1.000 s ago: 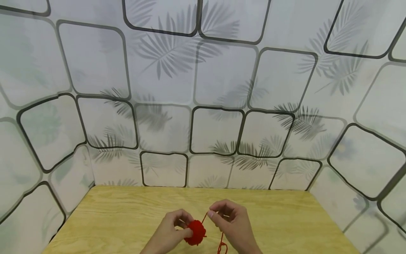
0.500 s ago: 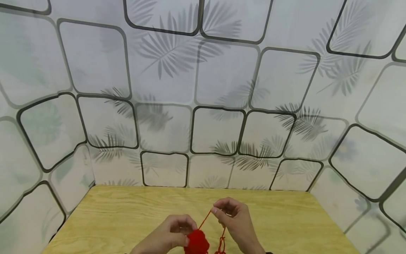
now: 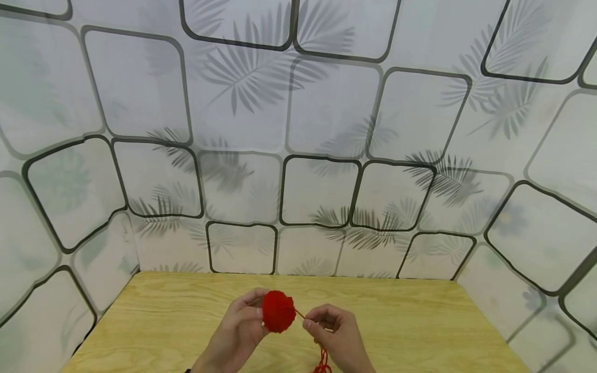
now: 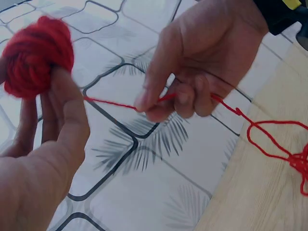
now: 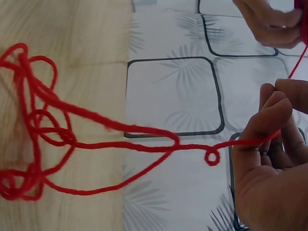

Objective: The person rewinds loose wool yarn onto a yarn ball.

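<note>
A red ball of yarn (image 3: 279,311) is held up by my left hand (image 3: 242,327), thumb on the near side and fingers behind it. From the ball a short taut strand (image 4: 111,102) runs across to my right hand (image 3: 337,334), which pinches it between thumb and index finger. The yarn passes on through the curled fingers of that hand, as the right wrist view shows. Below it, loose tangled yarn (image 5: 48,125) hangs and loops over the wooden surface. The left fingertips are partly hidden behind the ball.
A light wooden table (image 3: 177,300) lies under both hands. Pale patterned sheeting (image 3: 242,191) with dark rounded squares and leaf prints stands behind the table and along its sides. A dark cuff (image 4: 276,14) shows at the right wrist.
My left hand has lifted the yarn ball up and turned it, after dipping lower half a second ago. My right hand has come slightly down, and the strand between the hands is shorter.
</note>
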Available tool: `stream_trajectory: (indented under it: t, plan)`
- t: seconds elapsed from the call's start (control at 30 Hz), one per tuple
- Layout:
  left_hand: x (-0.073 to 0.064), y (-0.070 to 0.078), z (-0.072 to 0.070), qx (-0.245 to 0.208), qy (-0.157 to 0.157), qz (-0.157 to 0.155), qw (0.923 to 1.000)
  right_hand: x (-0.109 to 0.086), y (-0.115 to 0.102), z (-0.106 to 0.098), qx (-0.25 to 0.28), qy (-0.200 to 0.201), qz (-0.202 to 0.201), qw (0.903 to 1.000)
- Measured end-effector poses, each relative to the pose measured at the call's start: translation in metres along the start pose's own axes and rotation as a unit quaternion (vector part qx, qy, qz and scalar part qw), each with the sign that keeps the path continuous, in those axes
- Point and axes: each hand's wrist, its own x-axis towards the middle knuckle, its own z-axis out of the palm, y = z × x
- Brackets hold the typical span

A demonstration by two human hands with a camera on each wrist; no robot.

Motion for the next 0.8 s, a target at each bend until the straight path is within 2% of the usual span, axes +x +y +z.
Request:
stream_trajectory:
  t: [0.1,0.2,0.33,0.43,0.53,0.63,0.7,0.8]
  plan:
    - [0.003,-0.001,0.002,0.011,0.07,0.013,0.9974,-0.003,0.003,0.003,-0.003,-0.013,0.005,0.9999]
    - [0.006,-0.004,0.006,0.04,0.151,0.032,0.9872,-0.008,0.005,0.008,-0.009,-0.028,0.007,0.9996]
    - [0.01,-0.01,0.009,0.091,0.249,0.06,0.9623,-0.015,0.004,0.013,-0.026,-0.038,-0.002,0.999]
    - [0.014,-0.016,0.009,0.146,0.299,0.08,0.9397,-0.02,0.002,0.017,-0.039,-0.038,-0.012,0.9985]
    - [0.015,-0.022,0.01,0.225,0.333,0.09,0.9113,-0.024,-0.001,0.019,-0.045,-0.036,-0.021,0.9981]
    - [0.016,-0.027,0.009,0.299,0.348,0.099,0.883,-0.027,-0.005,0.02,-0.048,-0.036,-0.03,0.9977]
    - [0.016,-0.03,0.008,0.34,0.346,0.103,0.8685,-0.028,-0.008,0.02,-0.054,-0.037,-0.039,0.9971]
    - [0.014,-0.034,0.006,0.391,0.326,0.109,0.8536,-0.03,-0.014,0.019,-0.067,-0.032,-0.057,0.9956]
